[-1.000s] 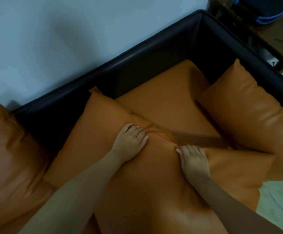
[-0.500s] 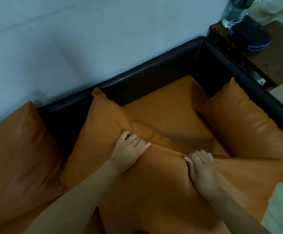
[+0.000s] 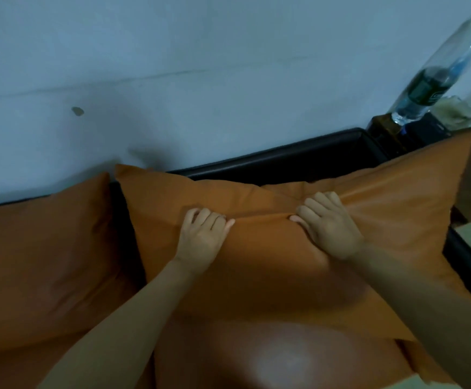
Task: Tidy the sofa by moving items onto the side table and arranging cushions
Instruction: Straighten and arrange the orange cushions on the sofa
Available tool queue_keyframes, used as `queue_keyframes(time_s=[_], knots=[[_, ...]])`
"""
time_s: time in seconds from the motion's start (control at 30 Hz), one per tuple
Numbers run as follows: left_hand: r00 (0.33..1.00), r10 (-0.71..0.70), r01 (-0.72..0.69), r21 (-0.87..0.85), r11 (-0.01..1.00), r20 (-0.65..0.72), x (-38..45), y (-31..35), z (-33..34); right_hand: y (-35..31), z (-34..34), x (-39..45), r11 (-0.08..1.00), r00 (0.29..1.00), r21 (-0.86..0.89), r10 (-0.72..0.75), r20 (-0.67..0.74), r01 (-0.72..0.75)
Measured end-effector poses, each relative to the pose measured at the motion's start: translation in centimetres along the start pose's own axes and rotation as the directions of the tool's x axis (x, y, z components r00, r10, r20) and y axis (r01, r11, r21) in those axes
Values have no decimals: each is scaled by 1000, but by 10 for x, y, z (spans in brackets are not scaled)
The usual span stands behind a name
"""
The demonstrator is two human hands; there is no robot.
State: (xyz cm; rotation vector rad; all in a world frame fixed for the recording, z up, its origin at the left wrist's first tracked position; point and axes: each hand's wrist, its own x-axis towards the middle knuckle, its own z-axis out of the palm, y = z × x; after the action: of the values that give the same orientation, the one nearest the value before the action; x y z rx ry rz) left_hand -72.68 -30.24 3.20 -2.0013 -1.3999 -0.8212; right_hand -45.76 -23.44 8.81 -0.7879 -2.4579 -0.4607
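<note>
Large orange cushion (image 3: 270, 262) stands against the dark sofa frame (image 3: 285, 158), its left edge just beside another cushion (image 3: 46, 248). Left hand (image 3: 200, 240) and right hand (image 3: 331, 226) each clutch its creased top fold.

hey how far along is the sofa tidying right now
Looks done: a bottle already stands on the side table, and one orange cushion leans against the sofa back at left. In hand: the left hand and right hand each have a grip on the big middle cushion, raising it. Left: setting it upright against the back.
</note>
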Motion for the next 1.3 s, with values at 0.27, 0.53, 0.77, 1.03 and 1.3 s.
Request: queue_keyframes(time_s=[0.27,0.53,0.77,1.03,1.3], knots=[[974,-81,43,181,983,213,-7,-24,28,42,97,13,994,998,99,-53,30,50],[861,-223,166,163,973,457,-24,-15,60,67,137,-32,964,954,189,129,272,-185],[670,-458,412,220,884,584,19,-50,92,142,135,8,910,743,61,293,602,-409],[522,-199,290,46,956,829,47,-34,157,124,175,-10,970,678,-101,228,699,-222],[591,-423,370,234,899,687,29,-34,181,121,194,-13,958,830,-95,283,481,-271]])
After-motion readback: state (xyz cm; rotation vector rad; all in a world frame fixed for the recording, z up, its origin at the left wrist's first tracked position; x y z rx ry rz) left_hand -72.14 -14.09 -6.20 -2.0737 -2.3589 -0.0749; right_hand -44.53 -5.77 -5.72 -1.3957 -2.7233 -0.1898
